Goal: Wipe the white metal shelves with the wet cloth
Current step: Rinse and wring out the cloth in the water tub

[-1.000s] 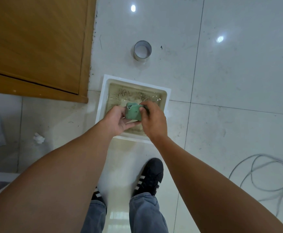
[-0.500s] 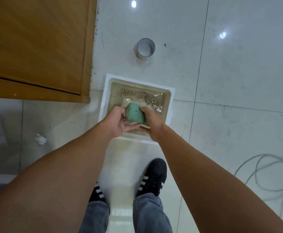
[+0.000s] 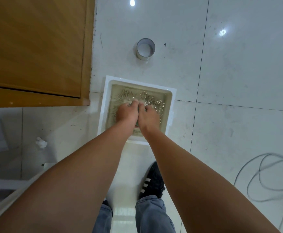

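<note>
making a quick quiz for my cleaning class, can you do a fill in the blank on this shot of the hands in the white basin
1. The left hand and the right hand are dipped in murky ___ inside the white basin.
2. The metal ring stands on the tiled ___, beyond the basin.
3. The black shoe has white ___.
4. The grey cable lies coiled on the person's ___ side.

Missing words: water; floor; stripes; right
</note>
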A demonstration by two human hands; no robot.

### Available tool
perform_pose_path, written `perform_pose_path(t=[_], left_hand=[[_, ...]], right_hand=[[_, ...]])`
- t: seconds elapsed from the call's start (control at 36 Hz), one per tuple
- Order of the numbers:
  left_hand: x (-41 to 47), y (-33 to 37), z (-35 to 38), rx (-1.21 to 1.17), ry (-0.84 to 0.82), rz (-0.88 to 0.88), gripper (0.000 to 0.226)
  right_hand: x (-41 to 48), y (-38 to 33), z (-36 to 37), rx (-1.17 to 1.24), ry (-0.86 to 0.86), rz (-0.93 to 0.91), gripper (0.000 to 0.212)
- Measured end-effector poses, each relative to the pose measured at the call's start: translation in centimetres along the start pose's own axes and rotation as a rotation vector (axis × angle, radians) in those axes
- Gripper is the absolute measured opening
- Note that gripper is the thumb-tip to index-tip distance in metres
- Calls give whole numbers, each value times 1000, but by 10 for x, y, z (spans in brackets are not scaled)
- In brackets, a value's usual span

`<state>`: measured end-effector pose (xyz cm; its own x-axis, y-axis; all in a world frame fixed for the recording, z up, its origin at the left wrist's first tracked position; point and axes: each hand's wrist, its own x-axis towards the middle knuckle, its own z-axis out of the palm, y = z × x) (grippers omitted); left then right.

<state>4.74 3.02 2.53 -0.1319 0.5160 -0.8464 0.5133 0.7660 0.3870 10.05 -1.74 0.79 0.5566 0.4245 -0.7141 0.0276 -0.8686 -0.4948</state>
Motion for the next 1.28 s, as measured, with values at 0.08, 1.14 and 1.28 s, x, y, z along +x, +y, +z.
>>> perform_pose_path(t=[0.08, 1.14, 1.28], left_hand=[[6, -4, 4, -6, 38, -27, 42], [19, -19, 2, 374, -1, 108, 45], [17, -18, -3, 413, -46, 68, 47]], right_hand=[[3, 1, 2, -21, 18, -8, 47], [10, 24, -8, -128, -195, -9, 39], [8, 28, -16, -110, -222, 64, 46]])
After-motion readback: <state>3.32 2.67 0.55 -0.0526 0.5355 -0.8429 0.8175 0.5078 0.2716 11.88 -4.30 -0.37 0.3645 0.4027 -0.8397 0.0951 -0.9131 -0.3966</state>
